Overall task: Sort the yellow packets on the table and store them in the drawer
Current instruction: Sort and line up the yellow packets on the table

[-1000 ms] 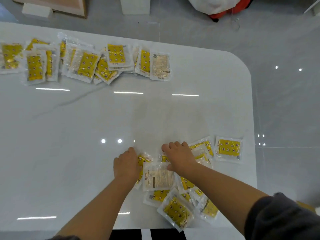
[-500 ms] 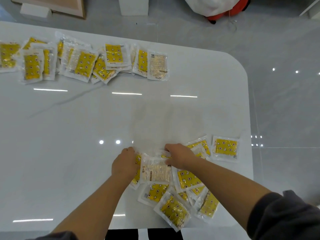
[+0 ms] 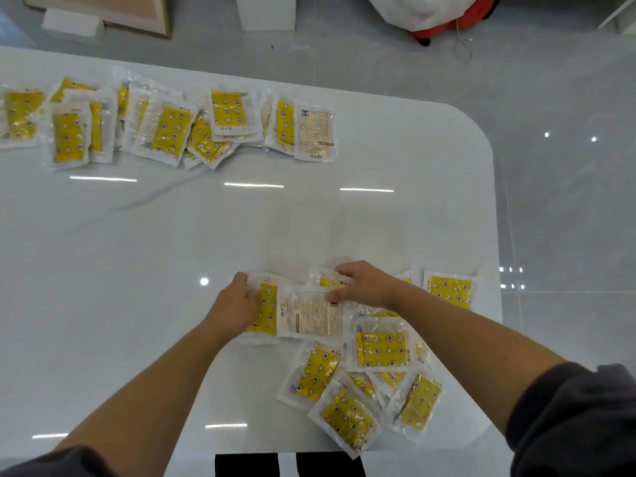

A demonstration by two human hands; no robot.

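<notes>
Across the table (image 3: 144,256): white, glossy, rounded at the far-right corner; yellow packets (image 3: 382,352) in two groups, well apart, bare top between.
Far row (image 3: 172,132): overlapping, loosely strung along the far edge from the left border to past the middle; mostly yellow side up, right-end one print side up. No hand near.
Near heap (image 3: 347,418): jumbled at the near-right corner, tilted every which way, many overlapping; one close to the near edge.
Left hand (image 3: 237,304): at the left edge of the gathered stack (image 3: 309,315), fingers curled round that edge.
Right hand (image 3: 368,285): at the stack's far-right corner, fingers curled over the top, thumb down on the print-side face; a pinch.
Gathered stack: between the two hands, at the heap's far-left side; print-side packet on top, yellow-faced one showing to its left; count underneath not readable.
Lone packet (image 3: 451,292): flat, yellow side up, apart from the heap, near the table's right edge.
Drawer: out of view.
Progress, by judgement: early. Squaring-up of a first handful under way; bulk of the heap loose, far row untidy, nothing visibly stored.
</notes>
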